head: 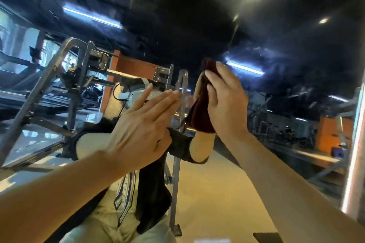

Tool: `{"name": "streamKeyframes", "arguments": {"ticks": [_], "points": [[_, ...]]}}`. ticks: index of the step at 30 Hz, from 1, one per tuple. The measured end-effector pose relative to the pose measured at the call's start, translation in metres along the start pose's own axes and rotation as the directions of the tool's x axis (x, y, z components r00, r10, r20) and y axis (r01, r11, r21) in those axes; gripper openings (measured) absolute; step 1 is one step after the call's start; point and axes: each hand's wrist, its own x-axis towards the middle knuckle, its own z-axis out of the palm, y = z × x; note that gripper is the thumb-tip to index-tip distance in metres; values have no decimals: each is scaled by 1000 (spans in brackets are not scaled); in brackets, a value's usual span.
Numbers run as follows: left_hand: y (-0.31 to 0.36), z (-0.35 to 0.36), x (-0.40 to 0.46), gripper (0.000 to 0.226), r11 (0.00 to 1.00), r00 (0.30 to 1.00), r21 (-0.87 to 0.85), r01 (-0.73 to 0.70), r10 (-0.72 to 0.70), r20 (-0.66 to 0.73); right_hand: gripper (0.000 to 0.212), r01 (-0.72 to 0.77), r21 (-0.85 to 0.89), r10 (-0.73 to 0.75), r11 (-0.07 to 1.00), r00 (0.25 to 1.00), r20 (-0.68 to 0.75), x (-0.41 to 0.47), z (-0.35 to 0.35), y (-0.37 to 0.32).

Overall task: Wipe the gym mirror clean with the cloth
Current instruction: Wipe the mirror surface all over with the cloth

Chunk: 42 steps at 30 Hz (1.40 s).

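The gym mirror (276, 41) fills the view and reflects the dark ceiling, lights and gym machines. My right hand (225, 100) is raised against the glass and holds a dark maroon cloth (199, 112) bunched under its fingers and palm, pressed to the mirror. The cloth hangs down below the hand. My left hand (142, 124) lies flat on the mirror to the left of the cloth, fingers straight and together, holding nothing. Behind both hands the mirror shows my own reflection in dark and pale clothing.
A reflected metal gym frame (65, 77) stands at the left, with an orange pillar (126, 69) behind it. A thin metal upright (177, 144) runs down the middle. A bright light strip (355, 144) marks the mirror's right edge. Pale floor (217, 193) shows below.
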Motion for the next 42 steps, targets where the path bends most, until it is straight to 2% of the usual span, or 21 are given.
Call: {"name": "streamKeyframes", "arguments": {"ticks": [2, 4, 6, 8, 10, 13, 15, 16, 19, 22, 23, 26, 28, 30, 32, 34, 35, 37, 39, 40, 42], "points": [[-10, -7, -6, 53, 999, 999, 3, 45, -45, 2, 32, -84, 7, 84, 996, 994, -72, 19, 8, -9], [-19, -14, -14, 53, 997, 998, 24, 67, -67, 21, 35, -46, -33, 44, 998, 996, -72, -10, 10, -19], [-26, -18, -20, 53, 997, 997, 43, 59, -61, 39, 46, 125, -76, -123, 989, 992, 37, -68, 5, -27], [-27, -19, -24, 54, 999, 998, 50, 14, -17, 65, 61, 320, -134, -294, 938, 938, 182, -110, -6, -24], [-22, -19, -22, 54, 998, 996, 38, -40, 37, 78, 58, 382, -133, -346, 915, 909, 231, -99, -10, -8], [-10, -15, -11, 55, 998, 996, 2, -63, 63, 60, 40, 163, -116, -157, 980, 986, 63, -28, -5, -6], [-2, -8, -8, 55, 999, 998, -3, -35, 35, 47, 48, 6, -82, -10, 997, 999, -45, 2, 1, -14], [1, -4, -8, 56, 1000, 999, 2, -22, 21, 48, 51, -21, -68, 17, 997, 998, -56, -2, 6, -17], [4, 3, -10, 59, 998, 998, 60, -22, 18, 59, 44, 90, -98, -89, 991, 996, 18, -64, 10, -10], [2, 1, -7, 57, 991, 996, 116, -60, 51, 71, 54, 282, -127, -262, 951, 953, 155, -96, -11, 15], [1, -1, -5, 57, 989, 995, 128, -73, 64, 71, 54, 267, -136, -247, 954, 958, 148, -83, -13, 23], [-2, -6, 0, 54, 986, 994, 135, -93, 86, 61, 44, -69, -119, 67, 991, 997, -24, -17, -9, 21], [-4, -10, 2, 52, 991, 997, 108, -79, 76, 33, 45, -154, -94, 148, 984, 987, -65, -4, -4, 10], [-10, -15, 0, 49, 994, 997, 75, -74, 73, 13, 43, -42, -101, 41, 994, 999, -8, -39, 3, -6], [-20, -23, -3, 48, 995, 998, 71, -66, 65, 12, 43, 170, -99, -160, 980, 982, 102, -90, 6, -21], [-38, -34, -6, 49, 995, 999, 96, -33, 32, 13, 45, 316, -76, -302, 946, 941, 156, -91, 10, -18], [-48, -39, -7, 50, 994, 1000, 112, -8, 5, 20, 47, 317, -81, -306, 945, 944, 125, -70, 15, -15], [-67, -50, -8, 52, 986, 998, 155, 54, -59, 28, 50, 112, -57, -111, 992, 993, 27, -7, 25, -23], [-83, -58, -12, 53, 976, 992, 184, 117, -123, 20, 51, -104, -17, 102, 994, 989, -109, 59, 35, -45], [-90, -61, -14, 54, 970, 988, 192, 151, -155, 10, 51, -136, 0, 134, 991, 982, -133, 79, 42, -64], [-103, -65, -20, 55, 955, 975, 197, 222, -221, -27, 51, -40, 22, 43, 999, 989, -142, 86, 61, -106]]}}
